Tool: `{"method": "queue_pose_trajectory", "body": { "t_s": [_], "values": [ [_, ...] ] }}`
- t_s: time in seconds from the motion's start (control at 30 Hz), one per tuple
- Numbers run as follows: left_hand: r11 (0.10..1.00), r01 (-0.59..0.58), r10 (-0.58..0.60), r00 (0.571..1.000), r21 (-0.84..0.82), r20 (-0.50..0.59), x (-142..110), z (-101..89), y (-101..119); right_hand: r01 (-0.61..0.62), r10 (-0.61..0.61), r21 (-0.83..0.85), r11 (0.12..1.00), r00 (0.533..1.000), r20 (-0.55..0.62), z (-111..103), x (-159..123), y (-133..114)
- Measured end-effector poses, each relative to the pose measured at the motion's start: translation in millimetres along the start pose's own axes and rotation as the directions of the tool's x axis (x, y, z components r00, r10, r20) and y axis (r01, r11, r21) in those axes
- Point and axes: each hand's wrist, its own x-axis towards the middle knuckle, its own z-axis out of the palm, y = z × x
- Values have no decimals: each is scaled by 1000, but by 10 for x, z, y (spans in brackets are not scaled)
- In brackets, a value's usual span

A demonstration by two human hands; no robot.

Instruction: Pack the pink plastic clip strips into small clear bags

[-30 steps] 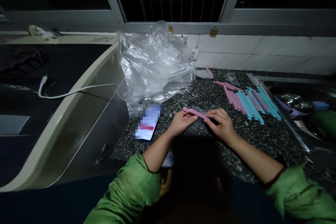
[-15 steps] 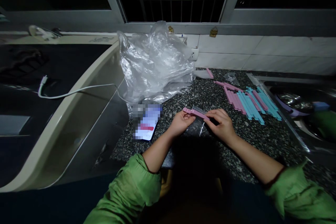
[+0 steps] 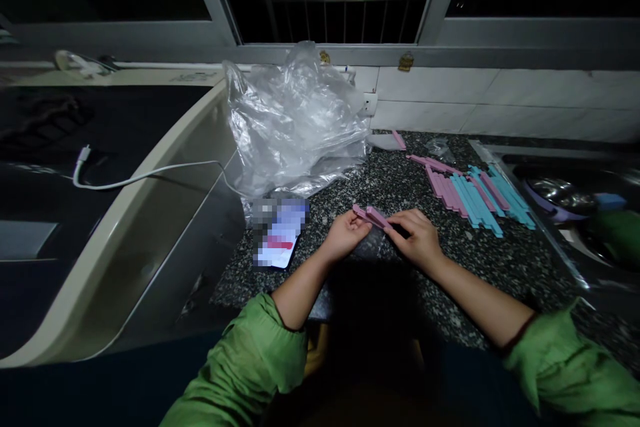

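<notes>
A pink bag clip (image 3: 376,216) is held between my two hands above the counter, its two bars slightly apart. My left hand (image 3: 346,235) pinches its left end between thumb and fingers. Over at the other end, the fingers and thumb of my right hand (image 3: 416,235) are closed on the clip. A small clear plastic bag (image 3: 371,244) hangs faintly below the clip, and its edges are hard to make out. To the right lie several pink clips (image 3: 447,192) and several light blue clips (image 3: 475,203) in a rough row.
A large crumpled clear plastic bag (image 3: 300,120) lies at the back. A lit phone (image 3: 283,240) rests left of my hands. Another pink clip (image 3: 399,140) lies near the wall. At right is a sink (image 3: 520,160) with a metal bowl; a white cable (image 3: 150,175) runs at left.
The clip's bars now stand apart, where they lay close together with clear plastic film showing above. My right hand has shifted slightly left; my left hand stays nearly where it was.
</notes>
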Motion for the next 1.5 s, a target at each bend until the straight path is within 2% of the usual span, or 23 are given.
{"method": "queue_pose_trajectory", "body": {
  "t_s": [0.2, 0.37, 0.57, 1.0, 1.3, 1.5],
  "values": [
    [999, -12, 12, 1000, 48, -3, -20, 21, 51, -22, 24, -24, 999, 998, 57, 31, -12, 8],
    [998, -1, 4, 999, 61, -47, -42, 52, 106, -33, 35, -23, 999, 996, 81, 57, -27, 22],
    [995, -45, 52, 996, 88, -72, -76, 67, 129, -47, 48, -17, 999, 996, 77, 71, -23, 3],
    [960, -122, 178, 960, 252, -215, -56, -10, 59, -15, 17, -28, 999, 996, 84, 88, -8, -23],
    [966, -115, 166, 963, 233, -212, -82, 6, 132, -32, 34, -21, 999, 995, 89, 80, -5, -33],
    [959, -142, 189, 965, 246, -182, -59, -31, 96, -55, 55, -10, 998, 994, 98, 65, -2, -40]
  ]
}}
